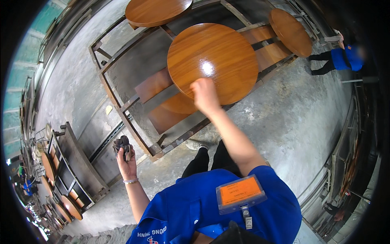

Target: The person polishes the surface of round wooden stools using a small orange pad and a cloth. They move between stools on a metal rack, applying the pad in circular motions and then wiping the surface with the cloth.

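Note:
My left hand [127, 163] is raised at the left, fingers wrapped round a dark, crumpled wad, apparently a rag [122, 143]. My right hand [204, 95] is over the near edge of a glossy round wooden tabletop [231, 49]. Its fingers are curled together; whether anything is in them is hidden, and I cannot tell if they touch the wood. Flat brown boards [162, 116] lie below the tabletop, across a metal frame [132, 134].
A second round top [158, 10] lies at the far side, a third [290, 32] at the right end. A person in blue [345, 59] stands at far right. Another rack with round tops [72, 206] stands at left. Grey concrete floor [292, 118] surrounds the frame.

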Available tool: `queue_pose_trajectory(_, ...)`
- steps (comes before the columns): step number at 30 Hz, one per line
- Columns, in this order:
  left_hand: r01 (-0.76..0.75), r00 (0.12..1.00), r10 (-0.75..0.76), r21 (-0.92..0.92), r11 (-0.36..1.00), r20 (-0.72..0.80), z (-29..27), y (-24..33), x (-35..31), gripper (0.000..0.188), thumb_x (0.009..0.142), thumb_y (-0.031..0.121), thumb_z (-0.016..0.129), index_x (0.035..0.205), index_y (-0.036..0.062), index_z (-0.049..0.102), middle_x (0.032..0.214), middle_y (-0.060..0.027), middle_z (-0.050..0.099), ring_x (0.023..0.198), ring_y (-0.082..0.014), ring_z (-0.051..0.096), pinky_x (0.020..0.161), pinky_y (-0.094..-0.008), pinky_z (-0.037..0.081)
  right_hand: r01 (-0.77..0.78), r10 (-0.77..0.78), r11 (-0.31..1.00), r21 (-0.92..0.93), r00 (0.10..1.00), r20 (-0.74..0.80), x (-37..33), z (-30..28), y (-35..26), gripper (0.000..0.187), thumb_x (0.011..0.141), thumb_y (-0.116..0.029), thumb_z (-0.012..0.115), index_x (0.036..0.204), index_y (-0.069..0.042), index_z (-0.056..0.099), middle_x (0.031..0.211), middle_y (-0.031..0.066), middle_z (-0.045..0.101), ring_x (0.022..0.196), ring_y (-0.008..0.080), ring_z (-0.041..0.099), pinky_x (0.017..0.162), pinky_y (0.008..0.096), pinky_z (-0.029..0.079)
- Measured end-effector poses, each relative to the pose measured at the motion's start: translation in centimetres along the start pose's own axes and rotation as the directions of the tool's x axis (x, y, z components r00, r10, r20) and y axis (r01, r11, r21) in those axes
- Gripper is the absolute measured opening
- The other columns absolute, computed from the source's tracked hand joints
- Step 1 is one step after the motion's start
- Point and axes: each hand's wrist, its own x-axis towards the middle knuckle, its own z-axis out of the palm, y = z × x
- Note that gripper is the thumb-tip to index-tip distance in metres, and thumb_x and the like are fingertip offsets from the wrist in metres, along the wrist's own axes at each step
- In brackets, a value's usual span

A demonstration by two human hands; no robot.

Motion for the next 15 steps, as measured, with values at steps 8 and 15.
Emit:
queue_pose_trajectory(8,-0.069,0.995,0.072,0.044,0.997,-0.072,-3.0,1.7,-1.8,0.037,0.105,0.017,0.071,0.14,0.0082,0.063,0.121,-0.0082,0.074,0.102,-0.0228,0.075,0.087,-0.0369,0.063,-0.331,0.24,0.893,-0.305,0.923,-0.3,1.1,-4.3,9.6,0.015,0.089,0.003,0.062,0.101,-0.004,0.065,0.111,0.0187,0.064,0.108,0.0378,0.058,0.094,0.0508,0.045)
queue_pose_trajectory(15,-0.063,0.997,0.065,0.042,0.997,-0.037,0.1,-0.6,-1.4,0.042,0.104,0.015,0.07,0.144,0.008,0.06,0.127,-0.0089,0.072,0.107,-0.0221,0.074,0.088,-0.0372,0.064,0.153,-0.162,0.979,0.136,0.985,0.057,6.0,7.0,-2.2,0.019,0.091,0.002,0.063,0.107,-0.006,0.066,0.112,0.0175,0.063,0.115,0.0382,0.058,0.106,0.0489,0.047)
